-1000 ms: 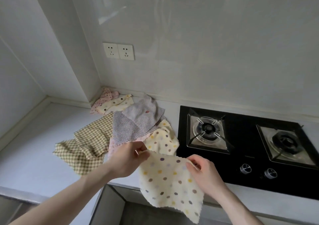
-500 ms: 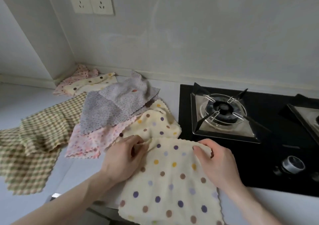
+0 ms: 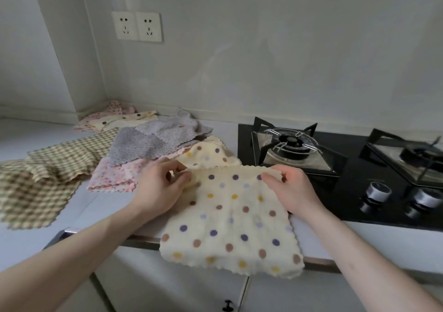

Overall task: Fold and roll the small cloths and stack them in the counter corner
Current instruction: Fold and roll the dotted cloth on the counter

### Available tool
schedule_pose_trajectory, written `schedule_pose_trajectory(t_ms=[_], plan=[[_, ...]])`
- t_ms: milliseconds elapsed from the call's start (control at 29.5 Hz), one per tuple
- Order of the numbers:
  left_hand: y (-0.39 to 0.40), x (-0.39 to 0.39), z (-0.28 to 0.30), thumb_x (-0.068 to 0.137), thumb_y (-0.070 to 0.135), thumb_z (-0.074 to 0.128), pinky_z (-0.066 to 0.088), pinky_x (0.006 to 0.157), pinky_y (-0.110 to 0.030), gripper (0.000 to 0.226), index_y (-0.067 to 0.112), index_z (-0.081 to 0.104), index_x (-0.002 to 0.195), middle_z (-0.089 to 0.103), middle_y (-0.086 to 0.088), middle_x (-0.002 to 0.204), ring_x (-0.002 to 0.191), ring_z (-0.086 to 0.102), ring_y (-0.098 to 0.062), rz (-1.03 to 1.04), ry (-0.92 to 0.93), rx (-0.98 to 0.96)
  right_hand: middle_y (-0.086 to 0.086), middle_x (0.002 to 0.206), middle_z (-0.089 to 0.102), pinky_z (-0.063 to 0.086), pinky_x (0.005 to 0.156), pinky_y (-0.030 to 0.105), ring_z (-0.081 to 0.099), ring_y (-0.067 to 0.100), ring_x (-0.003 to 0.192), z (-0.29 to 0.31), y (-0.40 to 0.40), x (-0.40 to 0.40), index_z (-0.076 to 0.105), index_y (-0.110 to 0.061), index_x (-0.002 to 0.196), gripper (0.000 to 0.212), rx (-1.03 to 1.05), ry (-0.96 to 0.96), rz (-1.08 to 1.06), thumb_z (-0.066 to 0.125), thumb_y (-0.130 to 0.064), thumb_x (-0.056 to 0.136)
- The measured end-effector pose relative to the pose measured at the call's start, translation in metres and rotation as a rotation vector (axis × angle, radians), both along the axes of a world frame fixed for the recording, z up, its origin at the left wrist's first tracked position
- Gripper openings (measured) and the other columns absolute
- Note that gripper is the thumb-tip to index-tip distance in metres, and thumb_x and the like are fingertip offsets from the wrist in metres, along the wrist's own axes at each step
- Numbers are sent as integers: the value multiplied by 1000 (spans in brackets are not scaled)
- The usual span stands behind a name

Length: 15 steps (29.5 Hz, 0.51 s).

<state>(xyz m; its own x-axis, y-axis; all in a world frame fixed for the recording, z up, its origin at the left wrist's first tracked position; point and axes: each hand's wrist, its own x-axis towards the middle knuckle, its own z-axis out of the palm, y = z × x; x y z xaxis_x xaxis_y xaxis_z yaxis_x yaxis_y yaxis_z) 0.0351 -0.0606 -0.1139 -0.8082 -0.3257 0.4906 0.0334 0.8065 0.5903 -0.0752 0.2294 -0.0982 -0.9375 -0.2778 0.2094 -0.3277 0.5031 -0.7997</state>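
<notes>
Countertop (image 3: 100,206), pale and smooth, runs from the wall corner at the far left to a black gas hob (image 3: 340,192) set into its right part, with two burners and two round knobs (image 3: 376,198) along the hob's near edge. On the wall above the far left corner sits a double socket plate (image 3: 136,29). White cabinet doors show below the counter's front edge.

Largest of the cloths is the green checked cloth (image 3: 45,180), rumpled over the counter's left part. Next comes the cream polka-dot cloth (image 3: 230,225), spread flat at the front edge just left of the hob, its near hem hanging over that edge. A grey spotted cloth (image 3: 155,144) lies further back toward the wall, overlapping a pink spotted cloth (image 3: 112,177) beneath it. A second cream dotted cloth (image 3: 208,156) lies crumpled just behind the flat one, touching the hob's left edge. In the far corner itself — against the wall — lie a small pink cloth and a cream dotted one (image 3: 119,121), loosely piled.

Both hands hold the flat cream cloth's far hem. The left hand (image 3: 160,189) pinches its far left corner between thumb and curled fingers; the right hand (image 3: 294,189) pinches the far right corner the same way, thumb on top — the hem lifted slightly between them.
</notes>
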Motion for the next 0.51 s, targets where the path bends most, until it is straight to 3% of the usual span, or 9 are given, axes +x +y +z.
schedule_pose_trajectory(t_ms=[169, 339, 440, 508], plan=[[1, 6, 13, 90, 38, 72, 37, 58, -27, 11, 28, 77, 88, 63, 12, 76, 70, 55, -5, 97, -107, 47, -10, 88, 76, 57, 87, 35, 70, 10, 90, 17, 3, 10, 78, -29, 88, 8, 28, -51, -12, 71, -30, 86], [5, 12, 52, 86, 41, 73, 41, 53, -23, 17, 27, 78, 77, 69, 12, 70, 67, 64, -12, 89, -251, 144, -11, 92, 75, 51, 72, 20, 68, 6, 91, 47, 4, 17, 76, -29, 87, 9, 77, -10, -31, 71, -23, 86], [11, 10, 81, 89, 32, 68, 44, 49, -22, 19, 22, 79, 77, 74, 8, 65, 55, 62, -11, 57, -225, 170, -5, 85, 76, 48, 53, 13, 69, 4, 68, 70, 0, 15, 76, -24, 91, 11, 64, -10, -82, 68, -17, 87], [15, 9, 94, 90, 27, 65, 56, 53, -28, 18, 22, 78, 78, 76, 9, 68, 59, 70, -13, 47, -191, 212, 2, 78, 76, 59, 60, 20, 70, 9, 59, 82, -2, 13, 75, -17, 94, 12, 15, -32, -107, 67, -12, 88]])
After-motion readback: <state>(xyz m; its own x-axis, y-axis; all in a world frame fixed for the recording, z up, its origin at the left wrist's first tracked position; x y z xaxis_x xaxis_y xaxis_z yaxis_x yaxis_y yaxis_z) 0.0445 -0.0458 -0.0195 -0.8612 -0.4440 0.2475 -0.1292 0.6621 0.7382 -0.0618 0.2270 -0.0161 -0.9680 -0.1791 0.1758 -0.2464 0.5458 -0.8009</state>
